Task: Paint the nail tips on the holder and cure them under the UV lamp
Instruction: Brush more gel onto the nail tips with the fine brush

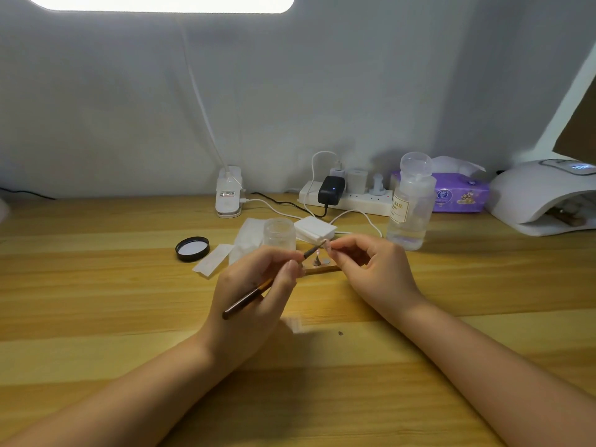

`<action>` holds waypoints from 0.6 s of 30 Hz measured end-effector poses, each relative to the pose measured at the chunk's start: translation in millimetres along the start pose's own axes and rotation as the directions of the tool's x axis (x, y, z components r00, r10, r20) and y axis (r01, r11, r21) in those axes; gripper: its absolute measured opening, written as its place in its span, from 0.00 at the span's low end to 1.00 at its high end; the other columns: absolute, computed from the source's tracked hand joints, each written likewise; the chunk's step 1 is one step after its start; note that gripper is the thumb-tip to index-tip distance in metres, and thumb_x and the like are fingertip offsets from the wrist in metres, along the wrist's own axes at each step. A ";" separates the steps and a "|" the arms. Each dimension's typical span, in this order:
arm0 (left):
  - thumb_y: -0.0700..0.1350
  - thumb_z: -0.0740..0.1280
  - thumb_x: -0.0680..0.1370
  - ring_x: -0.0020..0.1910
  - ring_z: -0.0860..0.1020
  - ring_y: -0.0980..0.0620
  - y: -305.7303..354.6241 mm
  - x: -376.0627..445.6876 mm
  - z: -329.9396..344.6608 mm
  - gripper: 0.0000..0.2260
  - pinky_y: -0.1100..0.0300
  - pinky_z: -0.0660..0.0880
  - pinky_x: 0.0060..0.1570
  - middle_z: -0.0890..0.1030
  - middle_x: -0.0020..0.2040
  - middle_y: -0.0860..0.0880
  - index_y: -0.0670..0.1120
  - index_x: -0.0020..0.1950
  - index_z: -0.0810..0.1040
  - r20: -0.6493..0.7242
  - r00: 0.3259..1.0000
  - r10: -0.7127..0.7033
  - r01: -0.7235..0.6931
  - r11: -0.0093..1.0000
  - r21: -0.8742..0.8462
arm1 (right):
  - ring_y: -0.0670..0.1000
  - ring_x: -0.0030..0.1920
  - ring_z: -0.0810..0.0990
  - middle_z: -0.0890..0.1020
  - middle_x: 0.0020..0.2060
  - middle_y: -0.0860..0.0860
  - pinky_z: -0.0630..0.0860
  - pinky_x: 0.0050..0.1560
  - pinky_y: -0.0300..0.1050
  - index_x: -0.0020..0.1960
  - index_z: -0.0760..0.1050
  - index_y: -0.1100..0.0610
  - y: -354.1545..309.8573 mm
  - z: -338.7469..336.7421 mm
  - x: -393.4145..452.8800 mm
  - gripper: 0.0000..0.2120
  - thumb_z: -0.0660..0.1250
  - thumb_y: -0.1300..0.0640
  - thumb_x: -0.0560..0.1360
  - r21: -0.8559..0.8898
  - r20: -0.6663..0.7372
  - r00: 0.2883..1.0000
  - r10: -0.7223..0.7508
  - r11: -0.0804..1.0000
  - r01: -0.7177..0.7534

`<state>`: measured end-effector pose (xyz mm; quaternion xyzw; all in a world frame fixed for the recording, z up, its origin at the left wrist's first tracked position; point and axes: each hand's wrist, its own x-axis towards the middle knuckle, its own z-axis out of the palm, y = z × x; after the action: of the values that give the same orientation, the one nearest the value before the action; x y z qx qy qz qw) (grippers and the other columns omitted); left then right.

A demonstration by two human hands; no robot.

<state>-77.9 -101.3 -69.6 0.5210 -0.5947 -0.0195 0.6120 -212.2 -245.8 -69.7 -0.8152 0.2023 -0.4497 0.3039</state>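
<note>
Wooden desk (96,285), open jar (280,232) (contents unclear), clear-liquid bottle (409,204)

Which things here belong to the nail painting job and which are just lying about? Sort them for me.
In the job:
left hand gripping the brush
right hand pinching a nail tip
wooden holder
UV lamp

Just lying about:
power strip
tissue pack
black lid
clear bottle
small jar
</note>
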 end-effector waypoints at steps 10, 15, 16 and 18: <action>0.47 0.65 0.77 0.43 0.83 0.50 -3.7 -0.1 -1.5 0.09 0.54 0.80 0.42 0.84 0.42 0.52 0.46 0.51 0.83 0.036 0.998 -0.047 0.050 0.996 -0.071 | 0.38 0.42 0.80 0.82 0.40 0.43 0.73 0.42 0.28 0.49 0.83 0.57 0.5 -1.0 -0.4 0.07 0.70 0.66 0.73 0.008 0.035 0.999 0.029 1.000 -0.029; 0.46 0.64 0.78 0.43 0.84 0.53 -2.5 0.9 -0.8 0.11 0.59 0.80 0.43 0.85 0.43 0.52 0.42 0.52 0.81 -0.012 1.000 -0.009 0.008 0.998 -0.063 | 0.40 0.39 0.80 0.82 0.38 0.44 0.75 0.41 0.32 0.48 0.82 0.56 -1.4 -2.2 -0.6 0.07 0.70 0.65 0.73 0.054 0.044 0.998 0.054 0.997 -0.057; 0.46 0.64 0.78 0.44 0.84 0.54 -2.8 1.6 -0.3 0.11 0.61 0.79 0.43 0.84 0.44 0.52 0.41 0.53 0.81 -0.020 1.000 -0.002 0.001 0.999 -0.054 | 0.40 0.38 0.80 0.82 0.38 0.44 0.75 0.41 0.32 0.48 0.82 0.56 -1.7 -2.2 -0.5 0.06 0.70 0.65 0.74 0.059 0.047 0.997 0.055 0.997 -0.058; 0.46 0.64 0.78 0.44 0.84 0.54 -3.8 2.4 0.4 0.12 0.63 0.79 0.43 0.84 0.45 0.53 0.39 0.54 0.80 -0.020 1.000 -0.010 0.009 0.998 -0.056 | 0.41 0.38 0.79 0.82 0.37 0.44 0.75 0.41 0.33 0.47 0.82 0.56 -2.4 -2.1 -0.7 0.07 0.70 0.66 0.73 0.067 0.053 0.997 0.056 0.996 -0.060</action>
<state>-75.2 -104.9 -70.5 0.5067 -0.5854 -0.0338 0.6320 -214.2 -244.3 -67.6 -0.8093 0.2026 -0.4264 0.3494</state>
